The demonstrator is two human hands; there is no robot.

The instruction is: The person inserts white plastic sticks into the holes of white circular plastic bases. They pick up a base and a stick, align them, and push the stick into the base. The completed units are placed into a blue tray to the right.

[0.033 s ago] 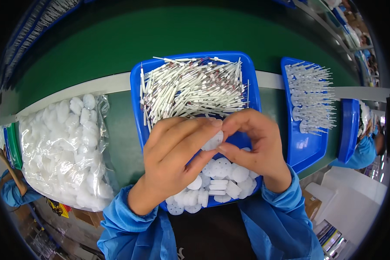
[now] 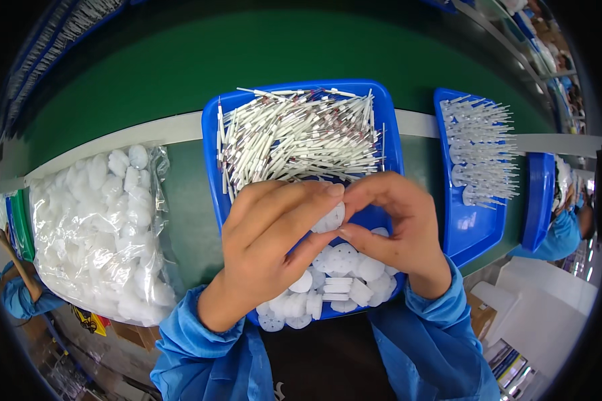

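Over the near half of a blue tray (image 2: 211, 144), my left hand (image 2: 274, 247) and my right hand (image 2: 394, 227) meet fingertip to fingertip. Both pinch one white round disc with small holes (image 2: 331, 217), which is partly hidden by my fingers. A heap of thin white sticks with dark tips (image 2: 301, 137) fills the far half of the tray. Several loose white discs (image 2: 341, 281) lie at the tray's near end, under my wrists.
A clear plastic bag of white discs (image 2: 107, 227) lies to the left. A second blue tray (image 2: 478, 230) on the right holds rows of white sticks (image 2: 481, 147), with a third blue tray (image 2: 538, 200) beyond it. A green belt (image 2: 247, 53) runs behind. Blue-sleeved co-workers (image 2: 562, 234) stand nearby.
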